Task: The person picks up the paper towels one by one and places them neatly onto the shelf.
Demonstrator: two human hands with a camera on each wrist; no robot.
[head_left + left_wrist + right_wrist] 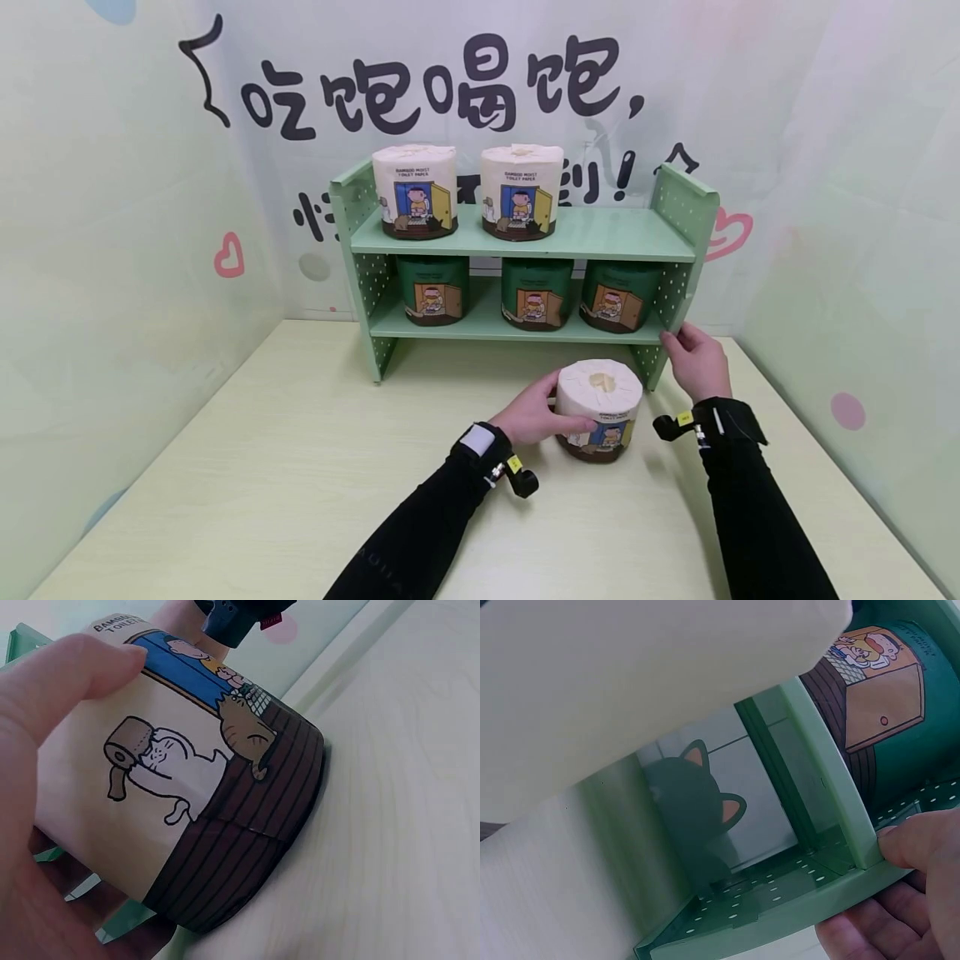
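Note:
In the head view my left hand (534, 414) grips a cream toilet paper roll (600, 392) in front of the shelf's right end. The thumb lies across its printed front, and the other fingers go round its far left side. Whether the roll's base touches the table cannot be told. My right hand (699, 367) holds the edge of the green shelf's (517, 332) right side panel. In the right wrist view the thumb (911, 840) presses one side of that panel, with the fingers on the other side.
Two cream rolls (415, 171) stand on the upper board, left and middle. Below them several green rolls (432, 287) sit on the lower board, the rightmost close to the side panel. The pale table (247, 467) meets printed walls (135, 208) behind and at both sides.

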